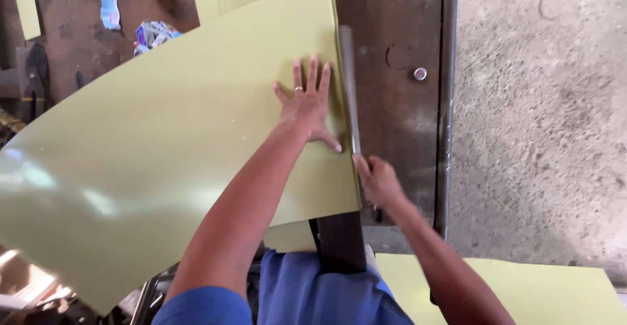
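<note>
Left hand: we laid our left hand [307, 106] flat, fingers spread wide, palm down on the sheet; it gripped nothing and only pressed.
Right hand: our right hand [377, 180] was curled closed at the near end of the metal bar [348, 83]; we could not tell whether the fingers wrapped the bar itself or only the sheet edge beside it.
Work piece: the large yellow-green sheet [163, 162] lay across the dark workbench [392, 103], its right edge running just beside the bar, its left part bowed and overhanging toward us.
Step in hand: we judged this to be the alignment or creasing of the sheet's right edge along the bar, with the left hand pinning the sheet.
Next move calls for: in our judgement, steady downward pressure from the flat hand and an even run of the right hand along the edge, so that the sheet did not slip.
Count, hands: two, both our own.
Count, bars: one.
Count, yellow-green sheets: at least four, namely the worked sheet, another sheet [522, 292] lying low at the right, and two further pieces at the top.
Count, round metal disc [420, 73]: one, on the bench well apart from the hands.
Count, crumpled wrappers [153, 35]: roughly two, at the top left.
</note>
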